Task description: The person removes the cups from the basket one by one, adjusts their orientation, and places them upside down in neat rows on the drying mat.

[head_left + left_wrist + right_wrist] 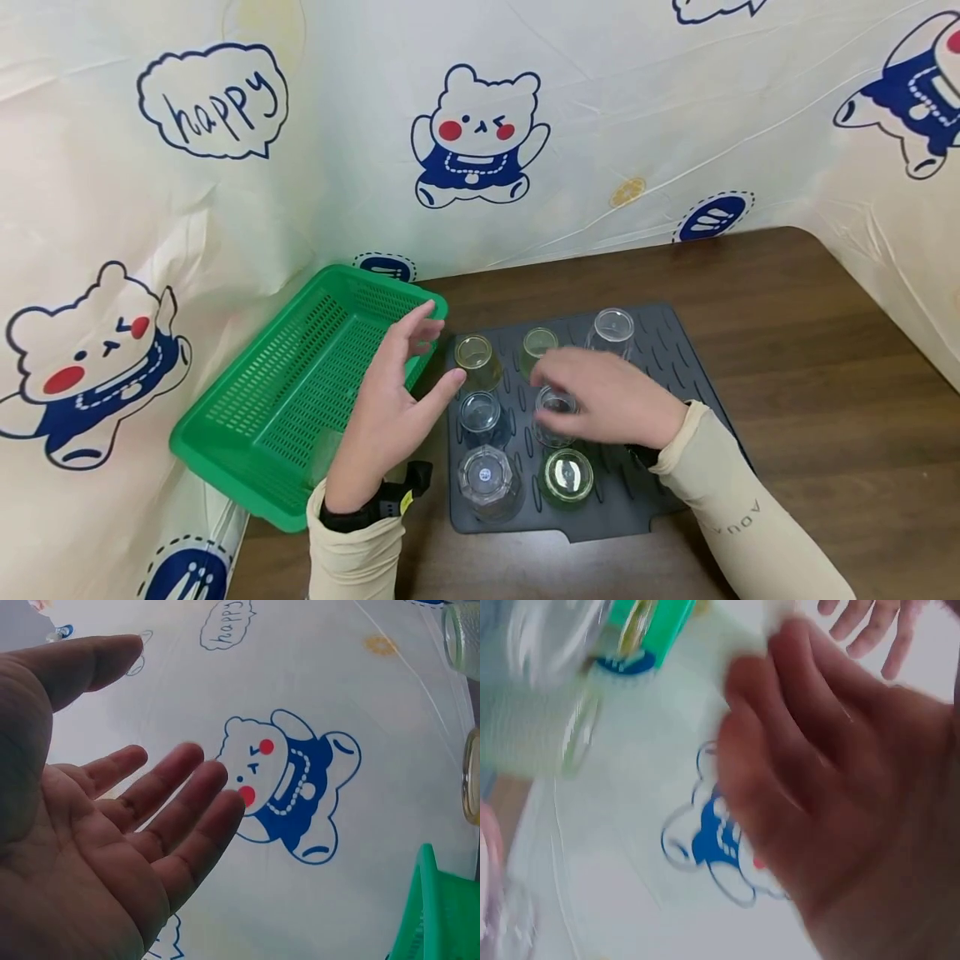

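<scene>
My left hand [397, 408] hovers over the right side of a green plastic basket [213, 479], fingers spread and thumb apart, holding nothing. The right hand [611, 398] is above a dark grey drying mat [675, 358], with bent fingers and no glass in its grasp. Just beneath it stands a clear glass [555, 429], partly covered by the fingers. Around it on the mat are a yellowish glass [476, 358], a pale green glass [538, 342], a bluish glass [482, 417], a faceted clear glass [489, 483], a green glass [567, 479] and another clear glass [613, 329].
A clear glass [324, 454] lies inside the basket near its front right corner, partly behind the left wrist. The wooden table [847, 400] extends right of the mat. A printed sheet [585, 158] with cartoon bears hangs along the back and left.
</scene>
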Demonstrator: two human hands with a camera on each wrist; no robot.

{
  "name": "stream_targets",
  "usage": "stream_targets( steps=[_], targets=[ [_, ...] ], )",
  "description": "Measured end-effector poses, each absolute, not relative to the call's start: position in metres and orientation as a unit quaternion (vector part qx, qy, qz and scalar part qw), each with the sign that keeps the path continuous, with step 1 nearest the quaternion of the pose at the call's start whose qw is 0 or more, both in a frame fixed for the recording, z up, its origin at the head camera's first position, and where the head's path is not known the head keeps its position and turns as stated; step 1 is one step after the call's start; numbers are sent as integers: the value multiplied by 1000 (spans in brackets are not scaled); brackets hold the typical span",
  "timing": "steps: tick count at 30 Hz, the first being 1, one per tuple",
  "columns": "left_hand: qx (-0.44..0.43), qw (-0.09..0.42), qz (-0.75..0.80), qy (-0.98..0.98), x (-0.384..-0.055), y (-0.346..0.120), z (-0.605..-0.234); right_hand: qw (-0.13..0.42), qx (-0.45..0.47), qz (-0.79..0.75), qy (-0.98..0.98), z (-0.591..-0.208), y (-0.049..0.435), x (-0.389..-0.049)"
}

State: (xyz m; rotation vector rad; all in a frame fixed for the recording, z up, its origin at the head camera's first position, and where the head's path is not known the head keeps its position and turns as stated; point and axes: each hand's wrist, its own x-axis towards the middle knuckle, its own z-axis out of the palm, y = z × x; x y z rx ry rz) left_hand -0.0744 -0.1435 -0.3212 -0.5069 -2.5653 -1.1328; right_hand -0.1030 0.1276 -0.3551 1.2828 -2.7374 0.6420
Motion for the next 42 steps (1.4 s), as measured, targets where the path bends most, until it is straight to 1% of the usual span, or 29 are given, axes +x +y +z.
stream_targets(
  steps=[2,3,5,6,9,11,17,20,22,25,30,33,37,39,42],
  targets=[
    [-170,153,-372,-899,-76,-145,-321,110,378,215,-894,-351,131,-108],
    [-165,159,-360,-905,-76,-145,-321,142,355,213,-899,-350,133,-110],
    [-145,165,-333,-917,-78,-146,-322,179,305,206,-912,-349,137,-114],
    [-134,168,-321,-922,-78,-146,-323,186,281,200,-920,-349,140,-115],
    [-105,168,-298,-934,-80,-147,-325,177,220,188,-941,-350,144,-118],
    [-91,165,-290,-938,-80,-148,-325,167,201,190,-946,-351,145,-119],
    [-89,168,-280,-941,-84,-153,-325,168,206,218,-939,-352,142,-117],
    [-77,176,-268,-944,-86,-164,-322,172,205,226,-936,-352,143,-116],
    [-65,169,-251,-951,-86,-175,-319,173,204,231,-935,-352,144,-116],
    [-56,122,-210,-968,-88,-199,-311,176,206,235,-933,-353,145,-116],
    [-74,-13,-143,-987,-105,-247,-290,179,211,239,-931,-352,145,-116],
    [-82,-101,-101,-986,-112,-268,-297,178,210,240,-931,-350,146,-114],
    [-72,-223,-72,-970,-109,-282,-318,179,217,236,-930,-350,145,-114],
    [-65,-259,-71,-961,-106,-288,-326,179,223,233,-929,-349,144,-114],
    [-62,-281,-84,-954,-104,-296,-334,178,227,233,-929,-349,143,-114]
  ],
)
